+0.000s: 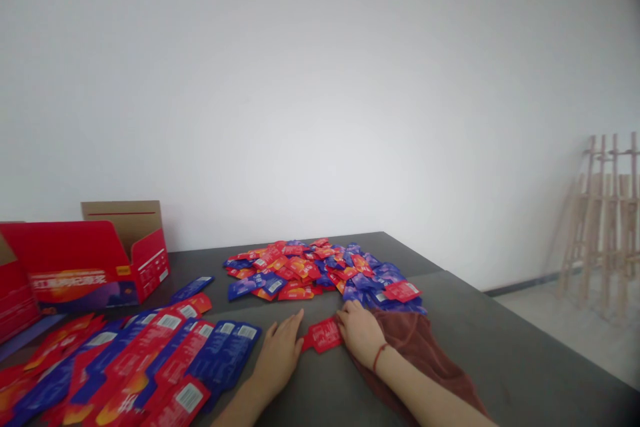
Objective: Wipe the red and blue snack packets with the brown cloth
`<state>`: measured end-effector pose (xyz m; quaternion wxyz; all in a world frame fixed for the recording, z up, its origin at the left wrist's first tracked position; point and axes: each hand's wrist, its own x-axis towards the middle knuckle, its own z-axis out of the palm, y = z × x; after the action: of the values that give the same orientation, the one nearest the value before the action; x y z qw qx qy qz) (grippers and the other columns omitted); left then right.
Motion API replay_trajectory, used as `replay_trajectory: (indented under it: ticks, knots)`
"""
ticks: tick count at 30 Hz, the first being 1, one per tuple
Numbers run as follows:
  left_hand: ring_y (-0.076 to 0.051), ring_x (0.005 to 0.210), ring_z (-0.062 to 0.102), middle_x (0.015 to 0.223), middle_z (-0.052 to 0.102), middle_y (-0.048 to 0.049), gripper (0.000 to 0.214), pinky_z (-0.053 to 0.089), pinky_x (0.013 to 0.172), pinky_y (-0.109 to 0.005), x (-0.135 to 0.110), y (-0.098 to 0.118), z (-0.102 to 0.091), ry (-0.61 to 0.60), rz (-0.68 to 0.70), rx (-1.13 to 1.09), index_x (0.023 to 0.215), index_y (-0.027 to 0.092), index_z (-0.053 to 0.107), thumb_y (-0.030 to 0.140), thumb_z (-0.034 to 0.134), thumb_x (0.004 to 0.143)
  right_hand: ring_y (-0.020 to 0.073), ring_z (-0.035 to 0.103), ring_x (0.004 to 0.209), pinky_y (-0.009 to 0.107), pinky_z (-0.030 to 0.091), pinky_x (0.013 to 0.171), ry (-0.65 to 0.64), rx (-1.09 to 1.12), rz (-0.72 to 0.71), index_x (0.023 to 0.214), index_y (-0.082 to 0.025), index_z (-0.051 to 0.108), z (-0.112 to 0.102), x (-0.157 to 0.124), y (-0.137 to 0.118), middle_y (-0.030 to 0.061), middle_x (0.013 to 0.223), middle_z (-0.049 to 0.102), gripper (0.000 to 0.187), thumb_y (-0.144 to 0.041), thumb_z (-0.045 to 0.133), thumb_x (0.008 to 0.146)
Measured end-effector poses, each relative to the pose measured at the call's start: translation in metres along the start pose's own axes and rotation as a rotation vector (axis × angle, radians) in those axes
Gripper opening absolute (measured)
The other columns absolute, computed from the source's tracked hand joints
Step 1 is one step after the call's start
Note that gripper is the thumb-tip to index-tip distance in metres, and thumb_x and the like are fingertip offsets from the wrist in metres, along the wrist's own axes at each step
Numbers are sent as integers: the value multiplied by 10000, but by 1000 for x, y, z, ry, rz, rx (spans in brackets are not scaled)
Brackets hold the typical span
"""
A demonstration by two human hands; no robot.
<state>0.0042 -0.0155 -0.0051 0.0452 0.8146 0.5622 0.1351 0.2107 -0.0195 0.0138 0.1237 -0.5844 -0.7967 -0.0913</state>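
Note:
A red foil packet (323, 335) lies flat on the dark grey table (500, 340) between my hands. My right hand (360, 332) has its fingers over the packet's right end, and a red string circles that wrist. My left hand (279, 355) rests just left of the packet, holding nothing. A crumpled brown cloth (415, 355) lies under my right wrist. Beyond my hands is a heaped pile of red and blue packets (300, 270). Overlapping rows of similar packets (165, 353) spread to my left.
An open red cardboard display box (85, 260) stands at the table's far left, with another red box edge beside it. The table ends at the right above a pale floor. Wooden easel-like frames (605, 227) lean near the white wall.

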Motion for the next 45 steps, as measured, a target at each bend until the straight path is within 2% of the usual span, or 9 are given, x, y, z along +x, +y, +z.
replay_trajectory:
  ticks: [5, 12, 14, 19, 24, 29, 37, 39, 45]
  knots:
    - [-198, 1323, 397, 1422, 469, -86, 586, 252, 1098, -418, 1, 0, 2, 6, 3, -12, 1433, 178, 364, 160, 397, 848, 234, 520, 942, 334, 405, 756, -2, -47, -11, 1009, -161, 648, 0, -19, 4, 92, 989, 610, 221, -154, 441, 931]
    - [-198, 1313, 410, 1417, 476, -78, 581, 268, 1088, -427, 2, -3, 6, 27, 20, 5, 1427, 200, 376, 147, 387, 848, 217, 511, 944, 322, 407, 750, 9, -19, -267, 960, -172, 649, 1, -8, -46, 64, 964, 611, 181, -186, 473, 919]
    - [-198, 1311, 413, 1417, 476, -80, 577, 272, 1086, -425, 2, -3, 6, 26, 18, 15, 1424, 200, 381, 149, 393, 849, 209, 511, 955, 316, 407, 762, 4, 12, -275, 958, -184, 654, 2, -2, -52, 52, 969, 614, 182, -214, 478, 922]
    - [-194, 1314, 410, 1412, 481, -82, 571, 269, 1089, -410, 1, -3, 5, 19, 12, 18, 1426, 195, 375, 136, 399, 858, 218, 519, 953, 304, 406, 741, 6, 19, -96, 903, -179, 672, 1, 1, -23, 74, 959, 618, 205, -216, 471, 927]
    - [-199, 1325, 394, 1424, 466, -84, 555, 260, 1095, -407, 2, -4, 5, 15, 18, 3, 1422, 191, 382, 137, 411, 871, 219, 539, 907, 307, 409, 726, 10, -15, 32, 944, -168, 664, 0, -17, 13, 94, 953, 617, 229, -181, 436, 937]
    - [-204, 1322, 398, 1416, 475, -88, 534, 267, 1091, -414, 3, -4, 6, 18, 14, 8, 1407, 188, 409, 142, 427, 876, 231, 527, 935, 328, 410, 750, -4, -40, -20, 955, -161, 652, -1, -22, 2, 89, 979, 612, 195, -149, 463, 911]
    - [-198, 1316, 406, 1406, 490, -75, 521, 279, 1088, -407, 3, -9, 13, 43, 58, 37, 1391, 204, 428, 115, 424, 878, 226, 505, 950, 334, 404, 752, -18, 27, -265, 985, -168, 641, -3, -4, -39, 73, 960, 611, 188, -220, 475, 912]
    - [-200, 1317, 405, 1408, 488, -76, 514, 279, 1090, -413, 2, -9, 13, 41, 55, 46, 1386, 201, 434, 116, 426, 880, 221, 508, 946, 327, 400, 755, -17, 55, -237, 969, -185, 644, -2, -6, -32, 65, 961, 615, 206, -239, 450, 929]
    - [-203, 1312, 413, 1403, 494, -61, 467, 279, 1091, -439, -1, -6, 7, 42, 59, 18, 1342, 214, 490, 135, 420, 887, 206, 535, 918, 299, 397, 759, 33, 56, 38, 916, -201, 662, 1, -19, 11, 60, 953, 627, 243, -226, 422, 945]
